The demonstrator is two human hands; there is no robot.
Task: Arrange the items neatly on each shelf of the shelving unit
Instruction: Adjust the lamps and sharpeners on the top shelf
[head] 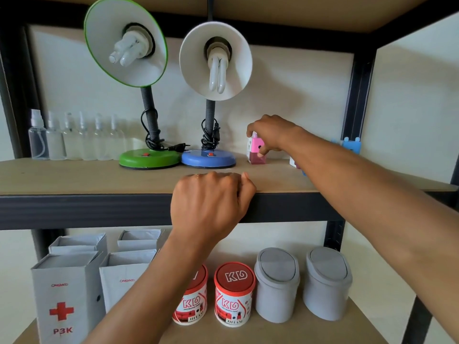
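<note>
Head view: shelf (pixel 99 180) spans mid-frame. Green lamp (pixel 124 45) and blue lamp (pixel 215 60) stand upper centre, bases just beside each other. Left hand (pixel 211 202), centre, is clenched and rests on the shelf's front edge, holding nothing visible. Right hand (pixel 270 135), centre right, grips pink box (pixel 255 151) from above. The box sits on the shelf, right of the blue lamp.

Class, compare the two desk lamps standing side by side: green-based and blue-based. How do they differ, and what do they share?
The green-based desk lamp has a green-rimmed shade set higher; the blue-based desk lamp has a white-looking shade set lower. The green lamp's bulb slants down-left; the blue lamp's hangs almost straight down. Both have round bases, red switches and grey ribbed necks wound with black cord.
</note>
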